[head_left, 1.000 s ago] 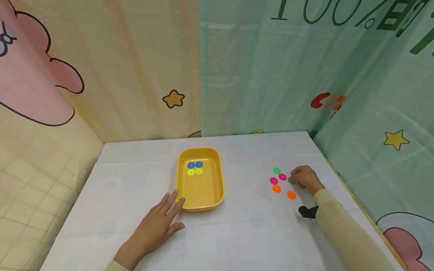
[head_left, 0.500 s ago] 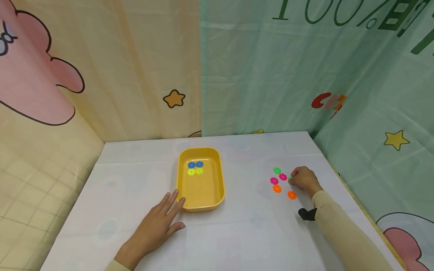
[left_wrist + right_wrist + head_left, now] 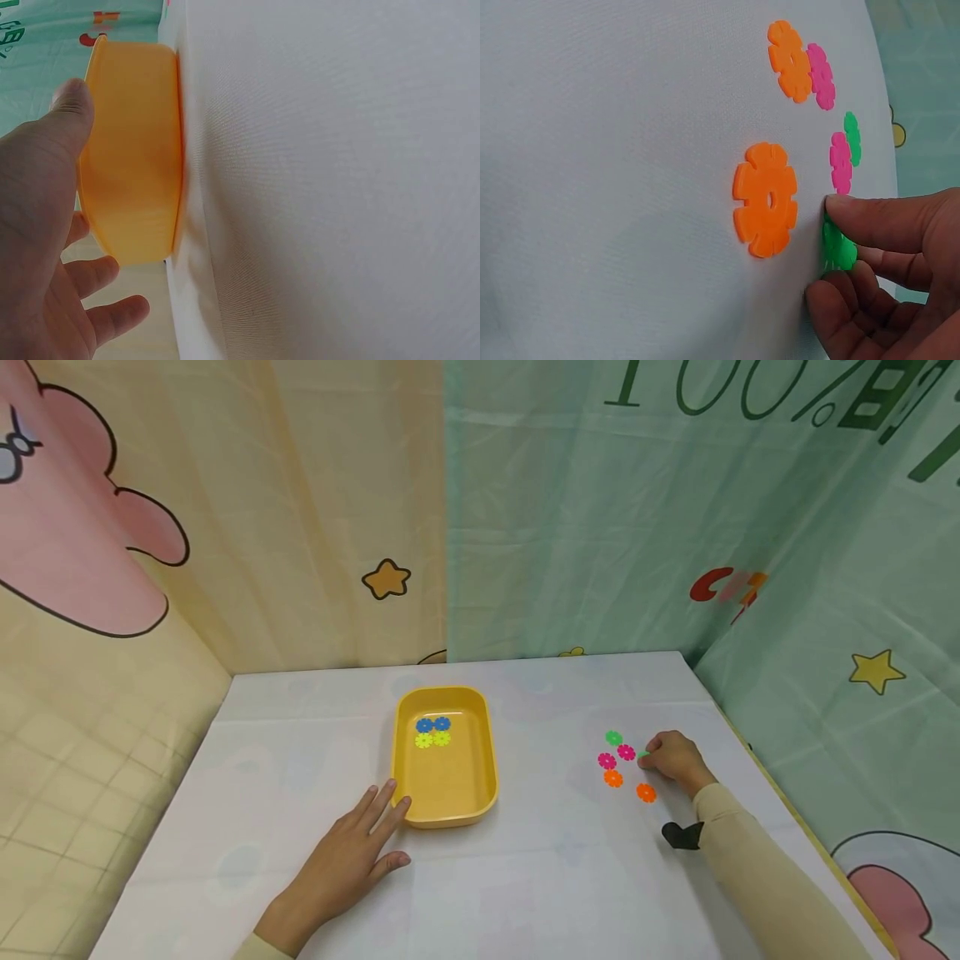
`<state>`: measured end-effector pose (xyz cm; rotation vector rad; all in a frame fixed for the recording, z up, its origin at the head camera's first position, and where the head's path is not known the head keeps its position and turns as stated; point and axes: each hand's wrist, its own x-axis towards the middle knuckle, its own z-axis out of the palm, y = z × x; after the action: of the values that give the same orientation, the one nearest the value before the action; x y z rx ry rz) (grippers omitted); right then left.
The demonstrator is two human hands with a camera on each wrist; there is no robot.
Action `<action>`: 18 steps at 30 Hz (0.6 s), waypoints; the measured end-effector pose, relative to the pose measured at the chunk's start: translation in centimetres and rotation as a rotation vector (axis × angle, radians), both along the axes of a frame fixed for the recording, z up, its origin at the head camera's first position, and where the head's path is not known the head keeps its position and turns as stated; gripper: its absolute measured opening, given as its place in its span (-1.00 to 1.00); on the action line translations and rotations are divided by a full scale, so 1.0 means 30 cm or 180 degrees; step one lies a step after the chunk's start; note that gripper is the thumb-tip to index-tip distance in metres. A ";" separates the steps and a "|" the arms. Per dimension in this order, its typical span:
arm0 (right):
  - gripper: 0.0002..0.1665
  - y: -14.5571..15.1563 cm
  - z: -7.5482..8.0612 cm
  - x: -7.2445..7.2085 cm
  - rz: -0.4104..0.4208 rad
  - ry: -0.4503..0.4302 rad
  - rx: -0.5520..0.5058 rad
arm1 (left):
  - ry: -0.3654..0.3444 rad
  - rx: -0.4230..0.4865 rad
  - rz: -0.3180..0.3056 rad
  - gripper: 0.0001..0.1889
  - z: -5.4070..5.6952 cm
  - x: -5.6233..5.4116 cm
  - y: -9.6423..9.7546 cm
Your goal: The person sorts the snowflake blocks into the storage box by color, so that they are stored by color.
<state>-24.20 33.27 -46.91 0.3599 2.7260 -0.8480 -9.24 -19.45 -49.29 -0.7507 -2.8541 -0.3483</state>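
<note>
White-draped table (image 3: 555, 885) | bright green flower disc (image 3: 841, 247) w/ notched rim, right of yellow tray (image 3: 447, 785), pinched in right hand (image 3: 678, 758) | left hand (image 3: 341, 864) touching tray, fingers apart | less green peeking out than a second ago

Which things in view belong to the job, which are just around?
Likely the job: right hand, pinched green piece, left hand, yellow tray, blue pieces, yellow pieces, pink pieces, orange pieces, other green piece.

Just around: white tablecloth, printed backdrop.
</note>
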 end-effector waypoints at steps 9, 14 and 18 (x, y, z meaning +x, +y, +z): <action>-0.73 0.015 -0.006 0.004 -0.0025 0.0138 -0.0124 | 0.0052 0.0003 -0.0004 -0.20 0.003 -0.002 0.004; -0.77 0.032 -0.014 0.004 -0.0101 0.0141 -0.0291 | -0.0019 -0.0006 -0.0005 -0.19 0.003 -0.002 0.006; -0.80 0.038 -0.022 0.007 -0.0195 0.0091 -0.0494 | -0.0058 0.0006 0.0002 -0.20 0.005 0.000 0.005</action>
<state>-24.01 34.42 -47.58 0.4032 2.6648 -1.0811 -9.22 -19.30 -49.13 -0.7500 -2.8705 -0.3597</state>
